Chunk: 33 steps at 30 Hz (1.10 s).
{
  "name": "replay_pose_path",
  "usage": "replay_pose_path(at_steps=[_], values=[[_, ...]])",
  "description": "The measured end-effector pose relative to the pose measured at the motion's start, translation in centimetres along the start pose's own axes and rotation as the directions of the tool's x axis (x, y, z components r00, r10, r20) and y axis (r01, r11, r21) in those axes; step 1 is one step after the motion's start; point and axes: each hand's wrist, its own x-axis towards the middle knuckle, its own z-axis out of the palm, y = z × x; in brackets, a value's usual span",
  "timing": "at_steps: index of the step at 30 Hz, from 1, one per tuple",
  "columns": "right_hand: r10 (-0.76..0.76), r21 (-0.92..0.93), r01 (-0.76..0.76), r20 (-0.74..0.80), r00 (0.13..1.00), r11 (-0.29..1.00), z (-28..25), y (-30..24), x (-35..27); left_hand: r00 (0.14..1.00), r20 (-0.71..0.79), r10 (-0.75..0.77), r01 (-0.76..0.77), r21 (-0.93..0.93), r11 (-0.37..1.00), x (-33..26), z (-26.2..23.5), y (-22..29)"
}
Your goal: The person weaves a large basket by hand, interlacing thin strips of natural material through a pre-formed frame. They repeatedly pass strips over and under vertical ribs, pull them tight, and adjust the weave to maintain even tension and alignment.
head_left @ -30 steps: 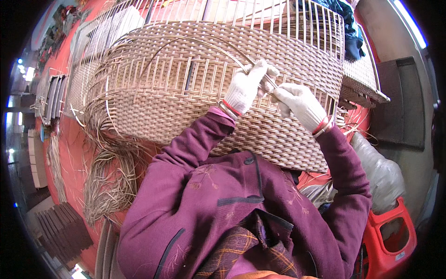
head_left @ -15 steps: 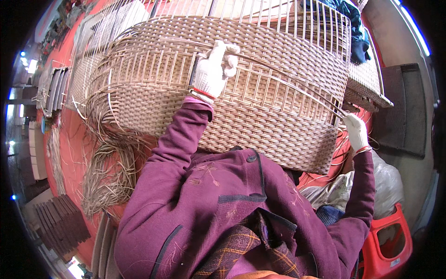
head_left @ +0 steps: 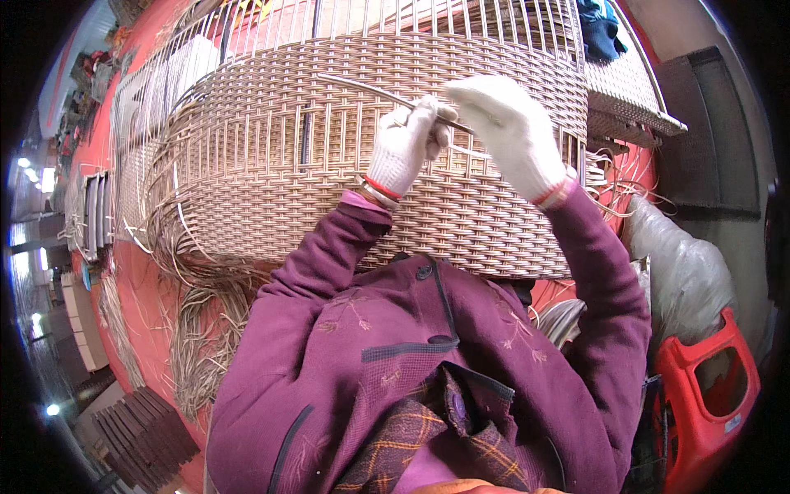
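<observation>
Head view, left hand, right hand rejoined on strand

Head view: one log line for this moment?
left hand: pinching strip | right hand: on strip | basket: half woven, on its side | loose strips: on floor

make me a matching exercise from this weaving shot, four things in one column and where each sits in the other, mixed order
Things:
1. woven frame
2. red plastic stool
3. loose bundle of strands
4. weaving strand

Places:
A. lower right, beside a grey sack
B. on the red floor at lower left, under the frame's edge
C. pinched by the left hand and right hand, both in white gloves
D. across the upper middle, in front of the person

Pairs: 1-D, 2-A, 3-B, 4-C
</observation>
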Motion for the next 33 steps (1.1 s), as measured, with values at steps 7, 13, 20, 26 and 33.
replay_pose_path(at_steps=[7,13,20,26,33], values=[[-0.056,0.25,0.019,0.145,0.988,0.968,6.0,-3.2,4.3,0.916,-0.231,-0.328,0.05,-0.745,0.665,-0.3,3.2,-1.2],[0.25,0.1,-0.248,-0.003,0.968,0.964,3.5,1.0,1.6,0.99,0.117,0.083,-0.081,-0.021,0.996,-1.8,0.8,-1.5],[0.546,0.261,-0.6,0.254,0.799,0.756,4.3,1.0,-2.3,0.779,0.026,0.627,-0.597,0.336,0.728,-1.1,0.5,-2.6],[0.448,0.313,-0.577,0.398,0.801,0.754,5.7,-1.0,-2.9,0.8,0.048,0.597,-0.577,0.332,0.746,0.1,-0.5,-3.1],[0.394,0.194,-0.43,0.196,0.898,0.882,4.6,0.5,-3.9,0.978,-0.093,0.186,-0.162,0.22,0.962,-0.4,-4.4,-1.1]])
